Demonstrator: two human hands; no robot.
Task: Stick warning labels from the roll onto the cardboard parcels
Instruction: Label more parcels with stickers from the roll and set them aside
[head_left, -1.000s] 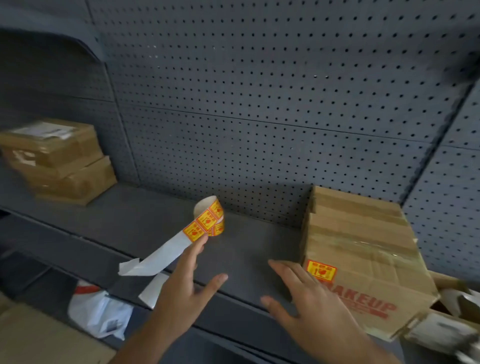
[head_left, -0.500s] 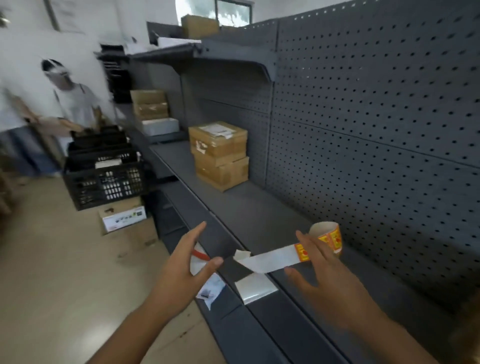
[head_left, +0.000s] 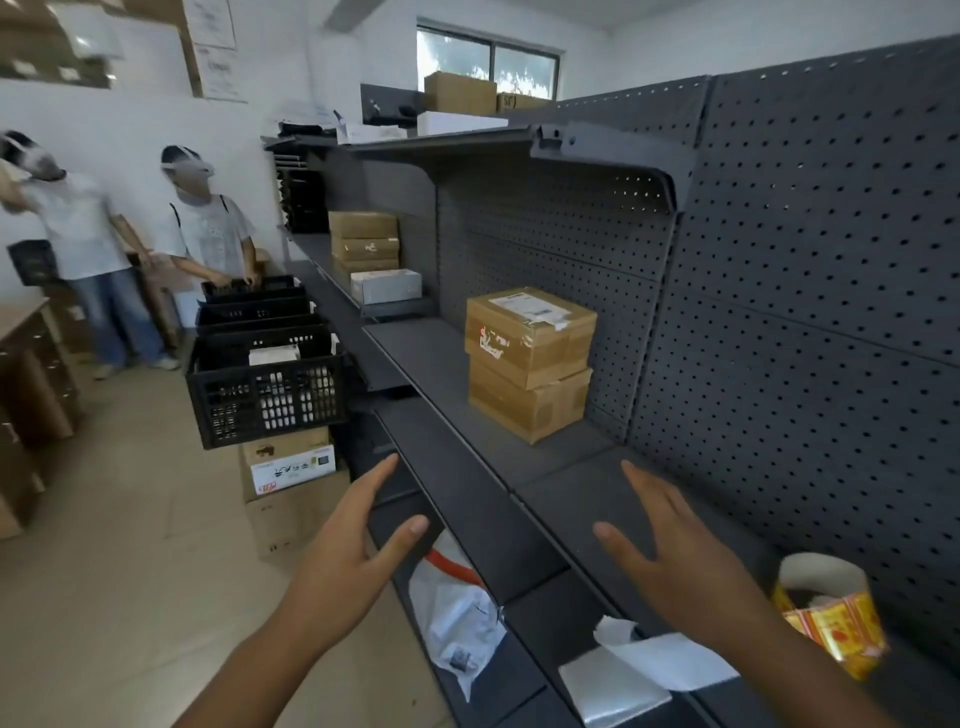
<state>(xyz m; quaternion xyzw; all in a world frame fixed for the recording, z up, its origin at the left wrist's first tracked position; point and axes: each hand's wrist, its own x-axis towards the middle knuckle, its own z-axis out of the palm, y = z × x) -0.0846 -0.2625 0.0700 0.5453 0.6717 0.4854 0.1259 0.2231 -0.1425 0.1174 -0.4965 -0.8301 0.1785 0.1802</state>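
Observation:
The roll of yellow-and-red warning labels stands on the dark grey shelf at the lower right, its white backing strip trailing over the shelf's front edge. My right hand hovers open just left of the roll, holding nothing. My left hand is open in front of the shelf edge, fingers spread. Two stacked cardboard parcels sit further along the shelf against the pegboard, the top one bearing a white shipping label.
More boxes and a white box stand at the shelf's far end. Black crates sit on cartons in the aisle. Two people stand at the left. A white plastic bag lies on the lower shelf.
My view has swung left from the labelled parcel to the aisle and the stacked parcels. Both hands have come away from the roll and stay open.

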